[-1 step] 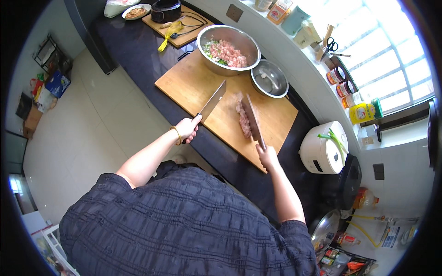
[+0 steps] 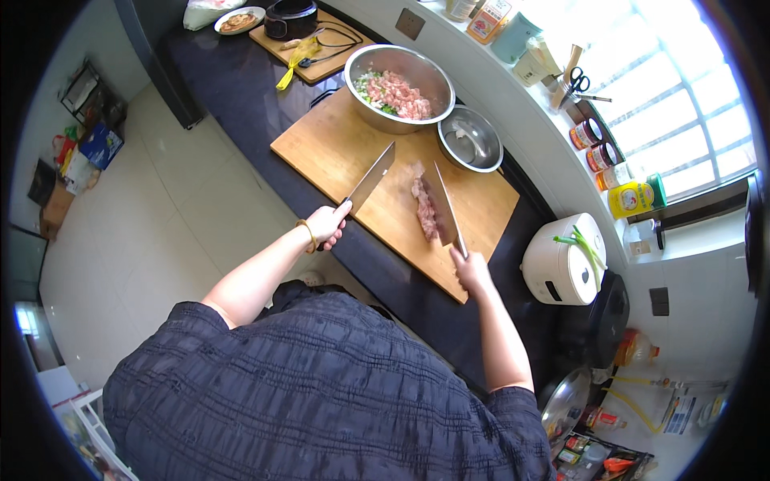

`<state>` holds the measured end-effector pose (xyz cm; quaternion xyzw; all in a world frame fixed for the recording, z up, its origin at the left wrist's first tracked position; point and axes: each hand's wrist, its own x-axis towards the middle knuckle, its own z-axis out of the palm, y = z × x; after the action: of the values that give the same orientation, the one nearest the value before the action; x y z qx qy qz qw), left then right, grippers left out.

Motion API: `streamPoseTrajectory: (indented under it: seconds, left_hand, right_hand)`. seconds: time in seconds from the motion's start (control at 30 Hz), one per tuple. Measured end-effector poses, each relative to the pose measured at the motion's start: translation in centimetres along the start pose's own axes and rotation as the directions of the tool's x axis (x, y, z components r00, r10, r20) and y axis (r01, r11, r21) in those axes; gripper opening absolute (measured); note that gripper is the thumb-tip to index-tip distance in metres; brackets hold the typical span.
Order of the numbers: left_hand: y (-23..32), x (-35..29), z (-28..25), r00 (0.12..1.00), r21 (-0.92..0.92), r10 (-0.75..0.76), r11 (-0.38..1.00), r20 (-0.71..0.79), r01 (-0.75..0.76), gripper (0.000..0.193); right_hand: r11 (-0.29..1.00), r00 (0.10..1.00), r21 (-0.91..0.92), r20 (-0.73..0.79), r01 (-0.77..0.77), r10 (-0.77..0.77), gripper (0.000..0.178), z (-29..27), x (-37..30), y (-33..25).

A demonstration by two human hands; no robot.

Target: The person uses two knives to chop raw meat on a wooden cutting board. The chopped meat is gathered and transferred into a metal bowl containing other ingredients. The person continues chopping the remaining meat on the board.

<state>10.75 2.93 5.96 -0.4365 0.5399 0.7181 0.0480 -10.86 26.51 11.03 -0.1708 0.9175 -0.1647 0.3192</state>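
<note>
My left hand (image 2: 327, 224) is closed round the black handle of a cleaver (image 2: 372, 178), whose blade points away from me over the board's left side. A second cleaver (image 2: 443, 204) is in my right hand (image 2: 473, 272), slightly smeared by motion. Its blade stands close along the right side of a strip of chopped pinkish meat (image 2: 425, 210); whether it touches the meat I cannot tell. The meat lies on a large wooden cutting board (image 2: 321, 148). At the board's far edge stands a big steel bowl (image 2: 437, 76) with minced meat (image 2: 399, 94) and chopped greens in it.
A smaller steel bowl (image 2: 488, 152) with a little pale matter sits by the board's far right. Right of the board, a white rice cooker (image 2: 553, 260) carries green onion stalks (image 2: 588, 250). Farther left are another board (image 2: 321, 70) and a plate of food (image 2: 238, 22). Jars (image 2: 587, 132) line the windowsill.
The right-hand cleaver has tilted and shifted slightly right, away from the meat, and my right hand has moved a little with it. My left hand and its cleaver stay put.
</note>
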Motion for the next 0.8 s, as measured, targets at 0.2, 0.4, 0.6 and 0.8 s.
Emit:
streamPoseTrajectory:
  seconds: [0.2, 0.4, 0.6, 0.8]
  left_hand:
    - [0.5, 0.1, 0.1, 1.0, 0.023, -0.001, 1.0, 0.023, 0.0, 0.05]
    - [0.4, -0.3, 0.1, 1.0, 0.04, -0.011, 0.999, -0.004, 0.011, 0.049]
    - [0.9, -0.5, 0.0, 1.0, 0.064, -0.004, 0.998, -0.025, 0.006, 0.05]
    - [0.8, -0.7, 0.6, 1.0, 0.072, -0.003, 0.997, -0.005, 0.003, 0.051]
  right_hand:
    - [0.969, 0.947, -0.126, -0.221, 0.211, -0.235, 0.046, 3.3, 2.3, 3.9]
    - [0.952, 0.939, 0.065, -0.197, 0.299, -0.282, 0.044, -0.9, -0.4, -0.2]
    - [0.997, 0.998, -0.068, -0.027, 0.046, -0.048, 0.054, -0.6, 0.3, 0.1]
    - [0.976, 0.959, -0.144, -0.212, 0.161, -0.189, 0.045, 2.3, 3.7, 6.1]
